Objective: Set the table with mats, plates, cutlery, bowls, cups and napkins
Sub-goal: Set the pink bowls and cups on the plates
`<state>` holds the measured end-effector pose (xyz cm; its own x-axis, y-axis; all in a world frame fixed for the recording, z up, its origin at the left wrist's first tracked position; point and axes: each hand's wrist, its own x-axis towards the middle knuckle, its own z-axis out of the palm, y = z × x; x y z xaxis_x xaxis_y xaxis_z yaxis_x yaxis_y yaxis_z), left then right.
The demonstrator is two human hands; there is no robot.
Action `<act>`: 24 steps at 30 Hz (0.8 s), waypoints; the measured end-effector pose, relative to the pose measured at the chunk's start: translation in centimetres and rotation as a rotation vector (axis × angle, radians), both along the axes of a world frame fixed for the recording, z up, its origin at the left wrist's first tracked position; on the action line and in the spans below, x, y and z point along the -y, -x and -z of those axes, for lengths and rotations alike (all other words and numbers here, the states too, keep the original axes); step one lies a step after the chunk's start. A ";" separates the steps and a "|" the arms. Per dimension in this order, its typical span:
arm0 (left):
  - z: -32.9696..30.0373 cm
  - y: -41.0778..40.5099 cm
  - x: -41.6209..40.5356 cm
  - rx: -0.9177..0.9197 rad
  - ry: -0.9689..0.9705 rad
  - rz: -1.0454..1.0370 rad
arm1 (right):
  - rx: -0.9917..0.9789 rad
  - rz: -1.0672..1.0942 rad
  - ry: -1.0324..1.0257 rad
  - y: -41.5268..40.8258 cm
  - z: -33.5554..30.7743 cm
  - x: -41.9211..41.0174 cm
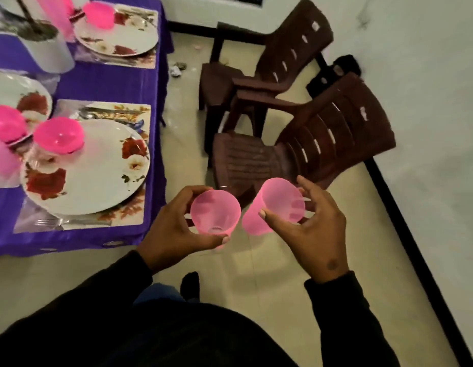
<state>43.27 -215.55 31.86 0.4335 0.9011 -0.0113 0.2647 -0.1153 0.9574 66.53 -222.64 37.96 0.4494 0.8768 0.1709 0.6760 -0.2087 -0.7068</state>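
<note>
- Standing at left, running from near to far: table point(102, 83) draped in a purple cloth, its near right corner hanging just left of the hands.
- Sitting right of the table on the pale floor, pushed close together: two dark brown plastic chairs point(304, 144), backs leaning toward the white wall.
- Lying on a printed mat point(140, 112) at the table's near right corner: large floral plate point(97, 176), carrying a pink bowl point(59, 135) on its far left part.
- Lying on a second mat at the far right of the table: another floral plate point(118, 33), carrying another pink bowl point(99, 15).
- Standing between the two settings, further left: white container point(48, 53), contents blurred.
- Gripping a pink cup point(215, 211) from the left, off the table over the floor: left hand point(174, 229), fingers curling round the far side, thumb pressing the near rim.
- Gripping a second pink cup point(279, 201), tilted with its mouth toward the camera, just right of the first: right hand point(314, 229), thumb on the near rim, fingers wrapping the far side.
- Peeking from under the near plate's near edge: cutlery point(52, 222), too blurred for naming.
</note>
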 end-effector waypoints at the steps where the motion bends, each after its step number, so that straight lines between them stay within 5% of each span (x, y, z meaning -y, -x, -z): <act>1: 0.4 0.2 -0.9 -0.001 0.004 -0.037 | 0.015 -0.032 0.013 -0.2 0.1 -1.8; 24: -1.6 2.8 -9.7 -0.102 0.160 -1.062 | 0.019 -1.088 0.214 10.5 5.1 -37.9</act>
<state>40.43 -205.81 33.49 -0.5792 0.8005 -0.1540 0.2352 0.3450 0.9086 56.08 -184.78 32.88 -0.5798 0.8141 -0.0327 0.5828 0.3864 -0.7149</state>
